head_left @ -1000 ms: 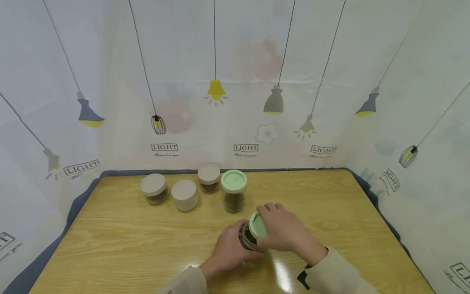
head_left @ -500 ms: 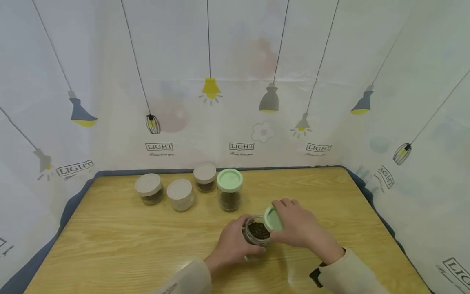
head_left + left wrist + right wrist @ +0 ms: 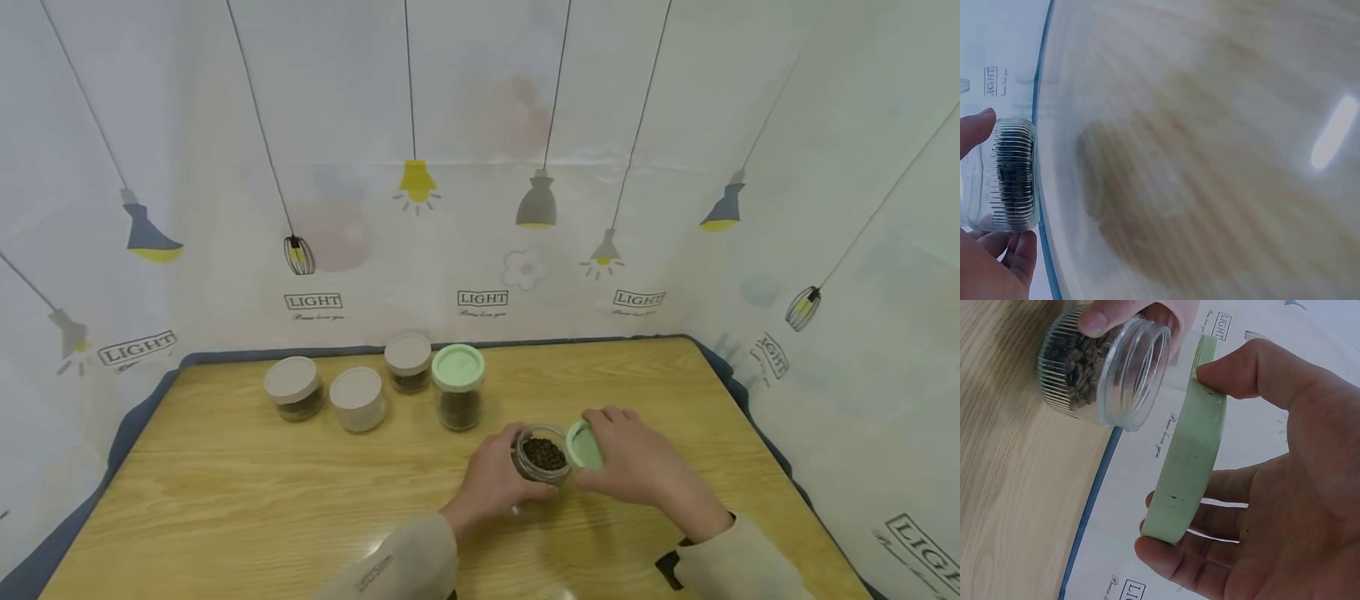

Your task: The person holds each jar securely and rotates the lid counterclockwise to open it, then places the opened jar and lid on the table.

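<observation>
The left hand [image 3: 495, 482] grasps an open glass jar [image 3: 1102, 378], its fingers on the far side and its thumb on the near side. The jar is over the near half of the table [image 3: 300, 500], right of centre, its mouth tilted up; whether its base touches the wood cannot be told. Dark brown beans [image 3: 543, 454] lie inside it.

The right hand [image 3: 637, 458] grips a light green lid [image 3: 586, 447] by its edge, thumb on the near side and fingers on the far side. The lid stands on edge just right of the jar's mouth, apart from it.

Toward the far left, three short jars with pale lids stand on the table: a left one [image 3: 294, 389], a middle one [image 3: 358, 400] slightly nearer, and a right one [image 3: 408, 364] farther back. Just right of these is a taller green-lidded jar [image 3: 459, 387] with dark contents.
</observation>
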Available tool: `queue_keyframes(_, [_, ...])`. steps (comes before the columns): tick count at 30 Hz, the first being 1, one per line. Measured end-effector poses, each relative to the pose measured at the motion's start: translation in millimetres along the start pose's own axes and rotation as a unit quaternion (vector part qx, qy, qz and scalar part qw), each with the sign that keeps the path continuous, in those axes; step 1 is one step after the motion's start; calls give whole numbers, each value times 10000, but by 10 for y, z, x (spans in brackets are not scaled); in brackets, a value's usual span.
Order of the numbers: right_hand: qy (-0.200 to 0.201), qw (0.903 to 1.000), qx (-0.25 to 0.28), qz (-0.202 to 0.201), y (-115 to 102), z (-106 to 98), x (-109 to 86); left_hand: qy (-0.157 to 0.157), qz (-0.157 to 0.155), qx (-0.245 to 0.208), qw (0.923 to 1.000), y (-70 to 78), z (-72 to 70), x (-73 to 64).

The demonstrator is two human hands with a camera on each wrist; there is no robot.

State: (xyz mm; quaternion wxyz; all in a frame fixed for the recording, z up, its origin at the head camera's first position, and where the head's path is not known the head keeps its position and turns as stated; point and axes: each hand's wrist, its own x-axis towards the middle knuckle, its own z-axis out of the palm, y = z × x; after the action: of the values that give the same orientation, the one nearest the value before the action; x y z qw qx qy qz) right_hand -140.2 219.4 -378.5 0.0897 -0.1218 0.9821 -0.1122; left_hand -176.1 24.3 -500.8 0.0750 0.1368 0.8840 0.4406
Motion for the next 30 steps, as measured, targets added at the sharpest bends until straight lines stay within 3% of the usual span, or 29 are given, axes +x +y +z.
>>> queue_keyframes(7, [-2,9999,13,153,154,-5,-104,132,15,93,9999,74,81,163])
queue_keyframes(13, [-117,9992,105,359,289,21,-176,69,18,267,9996,149,173,290])
queue_keyframes(22, [-404,9979,59,507,466,113,-222,-91,-19,25,10000,312,368,439])
queue_keyframes(30, [-573,9963,116,633,542,156,-261,-124,-46,-7,9999,363,514,521])
